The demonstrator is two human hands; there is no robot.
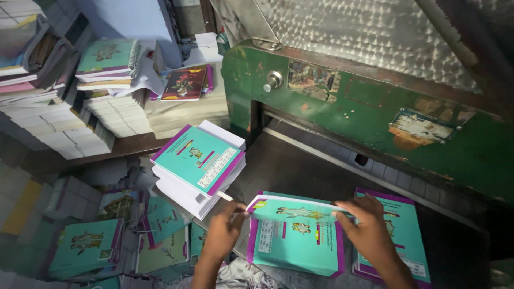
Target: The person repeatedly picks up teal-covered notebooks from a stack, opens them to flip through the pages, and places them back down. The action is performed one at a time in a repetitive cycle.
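Observation:
A thin teal booklet (292,207) with a purple edge is lifted at its far side above a stack of like booklets (297,243) on the dark metal bed (289,166). My left hand (224,231) pinches the booklet's left corner. Its right corner is gripped by my right hand (367,227). Under my right hand lies a second stack of teal booklets (404,235). To the left, on the bed's corner, a thick pile of booklets (198,167) sits askew.
The green body of a paper-cutting machine (375,107) rises behind the bed, with a metal knob (272,81). Stacks of books and paper (101,107) fill the back left. More teal booklets (88,246) and paper scraps lie on the floor at lower left.

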